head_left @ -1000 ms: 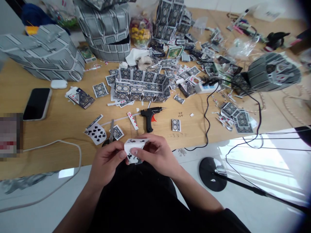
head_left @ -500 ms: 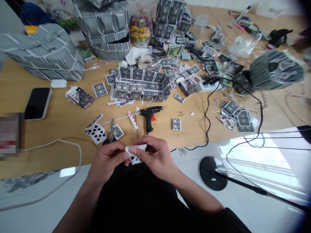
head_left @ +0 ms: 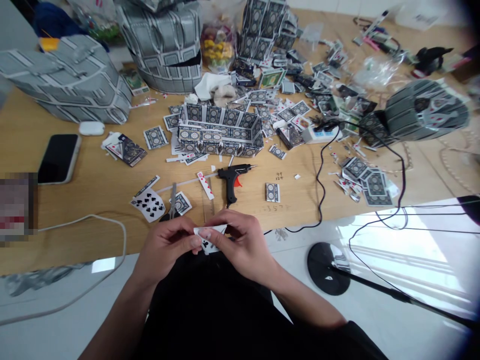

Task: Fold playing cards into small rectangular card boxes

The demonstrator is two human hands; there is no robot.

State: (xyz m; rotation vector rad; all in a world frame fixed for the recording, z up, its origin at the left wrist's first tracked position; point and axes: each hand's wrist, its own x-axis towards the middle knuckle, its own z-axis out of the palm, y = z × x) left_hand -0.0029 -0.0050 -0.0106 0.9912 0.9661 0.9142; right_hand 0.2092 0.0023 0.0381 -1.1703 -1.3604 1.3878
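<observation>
Between both hands, at the table's front edge, is a white playing card (head_left: 210, 246) with black marks. My left hand (head_left: 170, 245) pinches its left end between thumb and fingers. Across its right part lies the thumb of my right hand (head_left: 240, 242), with the fingers behind it. Just beyond are scissors (head_left: 173, 202), a patterned card (head_left: 181, 203), a ten of spades (head_left: 150, 205) and a red-marked card strip (head_left: 205, 185). A black glue gun (head_left: 230, 182) lies past my right hand, and a small folded card (head_left: 272, 192) is right of it.
An open box made of cards (head_left: 219, 132) stands mid-table. Large grey woven-looking pieces (head_left: 163, 47) are behind it. A phone (head_left: 60, 158) lies at left. A black cable (head_left: 320, 185) runs from a power strip (head_left: 318, 134). A round black stand base (head_left: 329, 268) is on the floor.
</observation>
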